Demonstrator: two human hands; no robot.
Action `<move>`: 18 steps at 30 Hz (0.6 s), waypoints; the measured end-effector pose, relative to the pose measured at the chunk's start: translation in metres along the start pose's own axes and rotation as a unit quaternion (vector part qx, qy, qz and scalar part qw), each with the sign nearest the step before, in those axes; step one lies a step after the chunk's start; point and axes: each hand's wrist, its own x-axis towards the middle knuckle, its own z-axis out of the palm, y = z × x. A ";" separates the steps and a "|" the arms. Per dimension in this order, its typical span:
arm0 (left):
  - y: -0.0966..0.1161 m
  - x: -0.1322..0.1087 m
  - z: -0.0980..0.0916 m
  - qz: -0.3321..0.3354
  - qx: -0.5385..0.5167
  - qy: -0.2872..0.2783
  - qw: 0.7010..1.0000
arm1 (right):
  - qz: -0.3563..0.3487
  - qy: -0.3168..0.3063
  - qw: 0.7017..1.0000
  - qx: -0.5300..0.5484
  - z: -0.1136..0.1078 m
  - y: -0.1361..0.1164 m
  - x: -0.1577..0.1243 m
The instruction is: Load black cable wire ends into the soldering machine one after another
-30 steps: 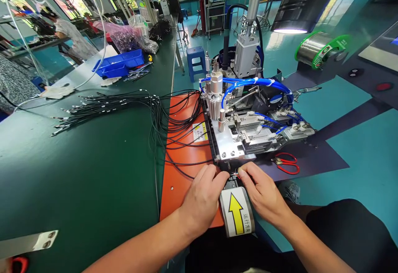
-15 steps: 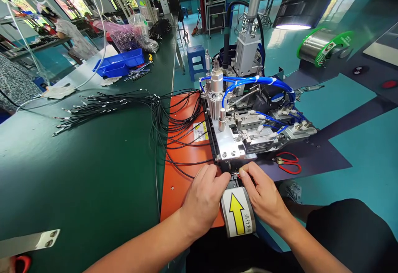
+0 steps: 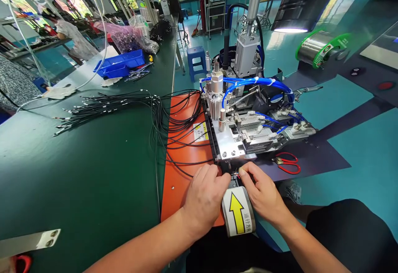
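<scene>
Two bare hands meet at the near end of a metal machine (image 3: 224,140), both forearms reaching in from the near edge. The left hand (image 3: 207,194) comes from the near left, back upward and fingers curled under, its thumb tip pointing right; a black cable (image 3: 183,170) runs in beneath it, but whether the fingers grip it is hidden. The right hand (image 3: 261,190) comes from the near right — its thumb and bent forefinger pinching a small wire end (image 3: 235,174).

That wire end, a tiny bit of bare metal and red, sits between the two thumb tips, just in front of the machine. Its long axis seems to lie left to right, with the cable leading off to the left; finer detail is too small to tell.

Just nearer is one plate (image 3: 239,211) bearing one yellow arrow, pointing far and slightly left. To the right of the machine lies one pair of red-handled cutters (image 3: 287,163), handles to the right; farther right is one green-rimmed spool (image 3: 321,48). On the green worktop (image 3: 102,182) at left rests one bundle of black cables (image 3: 118,101) — too many to count — stretching left to right.
</scene>
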 end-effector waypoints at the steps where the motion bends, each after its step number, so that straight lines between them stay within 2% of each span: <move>1: 0.000 0.000 0.000 -0.001 0.001 0.002 1.000 | 0.014 -0.006 1.000 0.005 -0.001 0.000 0.000; 8: -0.001 -0.001 0.002 0.001 -0.014 0.005 1.000 | 0.109 -0.004 0.994 0.027 -0.012 -0.011 -0.015; 13: -0.001 -0.001 0.003 0.000 -0.015 0.016 1.000 | 0.091 0.010 0.996 -0.006 -0.004 -0.024 -0.019; 18: -0.002 -0.001 0.002 0.004 -0.019 0.003 1.000 | 0.050 0.025 0.997 -0.047 -0.005 -0.021 -0.015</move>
